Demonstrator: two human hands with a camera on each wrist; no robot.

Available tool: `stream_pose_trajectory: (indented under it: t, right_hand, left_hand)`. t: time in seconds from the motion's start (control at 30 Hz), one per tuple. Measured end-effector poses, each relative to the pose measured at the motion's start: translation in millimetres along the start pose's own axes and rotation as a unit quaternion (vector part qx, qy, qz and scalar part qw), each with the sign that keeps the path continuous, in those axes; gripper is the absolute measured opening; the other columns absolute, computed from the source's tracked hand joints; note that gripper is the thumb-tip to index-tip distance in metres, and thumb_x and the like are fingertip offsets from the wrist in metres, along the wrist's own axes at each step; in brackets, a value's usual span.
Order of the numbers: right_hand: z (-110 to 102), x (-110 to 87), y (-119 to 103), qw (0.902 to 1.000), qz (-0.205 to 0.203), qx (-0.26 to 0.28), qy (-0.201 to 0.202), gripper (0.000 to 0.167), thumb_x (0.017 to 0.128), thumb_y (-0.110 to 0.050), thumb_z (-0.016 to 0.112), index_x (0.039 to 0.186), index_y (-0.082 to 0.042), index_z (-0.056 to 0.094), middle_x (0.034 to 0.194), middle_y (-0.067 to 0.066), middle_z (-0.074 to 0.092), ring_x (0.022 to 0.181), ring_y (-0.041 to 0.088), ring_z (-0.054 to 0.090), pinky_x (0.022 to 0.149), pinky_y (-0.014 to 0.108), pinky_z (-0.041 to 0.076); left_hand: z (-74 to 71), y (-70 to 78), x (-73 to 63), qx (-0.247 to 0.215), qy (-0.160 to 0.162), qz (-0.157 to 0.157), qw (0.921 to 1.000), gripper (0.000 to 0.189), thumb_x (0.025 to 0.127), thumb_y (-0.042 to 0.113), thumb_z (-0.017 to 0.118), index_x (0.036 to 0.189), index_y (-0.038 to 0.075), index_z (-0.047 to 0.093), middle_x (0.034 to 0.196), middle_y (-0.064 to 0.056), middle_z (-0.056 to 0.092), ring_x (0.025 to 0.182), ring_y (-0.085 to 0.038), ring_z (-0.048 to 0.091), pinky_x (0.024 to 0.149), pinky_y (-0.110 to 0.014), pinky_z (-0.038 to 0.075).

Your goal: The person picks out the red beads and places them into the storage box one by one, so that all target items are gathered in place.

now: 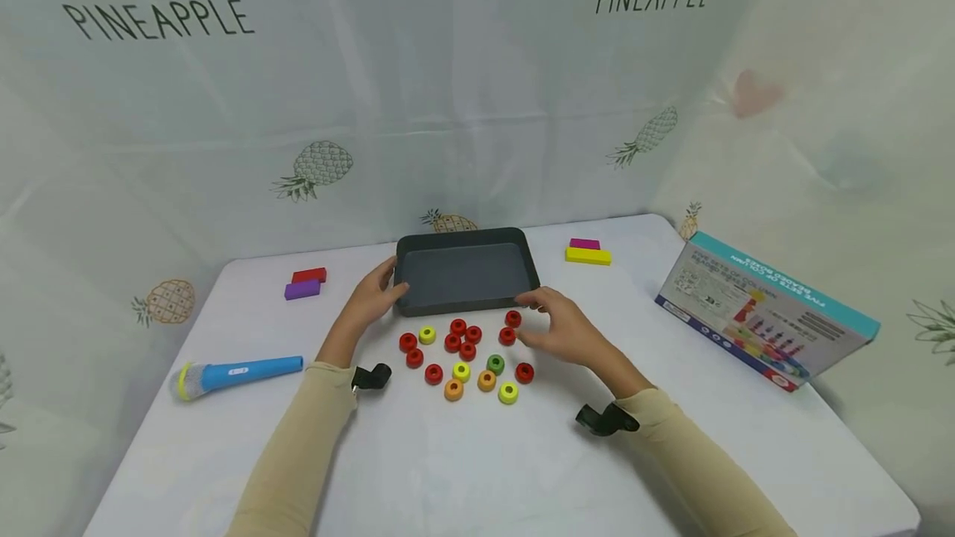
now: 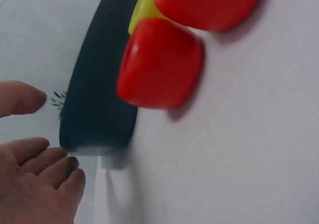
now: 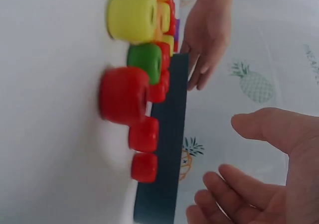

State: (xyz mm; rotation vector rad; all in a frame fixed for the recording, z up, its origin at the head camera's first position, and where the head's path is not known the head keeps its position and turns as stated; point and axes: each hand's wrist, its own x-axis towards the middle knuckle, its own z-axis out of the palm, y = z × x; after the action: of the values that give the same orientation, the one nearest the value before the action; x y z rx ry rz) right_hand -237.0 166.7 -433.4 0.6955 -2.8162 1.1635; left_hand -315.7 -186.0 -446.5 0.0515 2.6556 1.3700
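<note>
While the dark rectangular plastic tray point(image 1: 464, 276) sits between both hands, the left hand point(image 1: 370, 298) rests relaxed against its left edge and the right hand point(image 1: 561, 328) hovers spread just off its front right corner. Small wooden rings point(image 1: 467, 350) lie just in front of the tray: nine red, three yellow, two orange, one green

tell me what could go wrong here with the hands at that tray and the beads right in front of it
The right hand hovers right beside the red beads near the dark tray; a careless sweep might send the round pieces rolling. The left hand only touches the tray's corner, so the tray could skid if nudged.
</note>
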Motion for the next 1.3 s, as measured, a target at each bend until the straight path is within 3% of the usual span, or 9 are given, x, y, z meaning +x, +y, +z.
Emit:
stream_pose_trajectory:
  t: [0.33,0.53,0.77,1.03,1.3]
  right_hand:
    - [13,-25.9,11,0.9985,0.005,0.014,-0.052,0.045,0.084,-0.023,0.081,0.124,-0.009,0.069,0.118,0.006,0.07,0.106,0.025,0.065,0.096,0.048,0.056]
    - [18,-35.2,16,0.9977,-0.003,0.004,-0.068,0.038,0.084,-0.021,0.081,0.12,-0.012,0.071,0.114,-0.001,0.071,0.103,0.015,0.062,0.094,0.038,0.057]
    - [19,-40.7,20,0.9975,-0.002,0.008,-0.071,0.034,0.083,-0.017,0.082,0.116,-0.013,0.073,0.112,-0.003,0.072,0.102,0.014,0.064,0.093,0.032,0.057]
    - [22,-42.0,23,0.9975,-0.019,0.012,-0.067,0.028,0.084,-0.014,0.082,0.111,-0.015,0.075,0.107,-0.007,0.073,0.098,0.012,0.065,0.09,0.028,0.058]
    - [22,-41.1,24,0.9969,-0.031,0.025,-0.068,0.026,0.083,-0.011,0.082,0.108,-0.017,0.077,0.105,-0.008,0.074,0.096,0.01,0.065,0.087,0.026,0.057]
  left_hand:
    - [3.5,-15.4,2.9,-0.013,-0.016,0.003,0.9998,0.073,0.1,0.02,0.05,0.163,0.012,0.016,0.168,-0.013,0.024,0.155,-0.032,0.026,0.125,-0.049,0.026]
    - [5.2,-24.9,5.2,-0.033,-0.022,0.026,0.9989,0.07,0.101,0.016,0.048,0.163,0.01,0.017,0.168,-0.014,0.022,0.153,-0.032,0.03,0.124,-0.048,0.029]
    - [5.5,-29.2,7.7,-0.047,-0.025,0.043,0.9977,0.069,0.102,0.015,0.048,0.163,0.01,0.017,0.169,-0.013,0.022,0.153,-0.031,0.031,0.124,-0.047,0.03]
    - [6.1,-34.4,0.7,-0.028,-0.016,0.048,0.9983,0.065,0.104,0.018,0.047,0.162,0.007,0.019,0.168,-0.015,0.023,0.153,-0.033,0.031,0.126,-0.047,0.025]
    - [7.1,-36.2,-3.2,-0.044,-0.011,0.054,0.9975,0.063,0.106,0.019,0.045,0.162,0.01,0.02,0.168,-0.014,0.023,0.153,-0.032,0.03,0.126,-0.048,0.025]
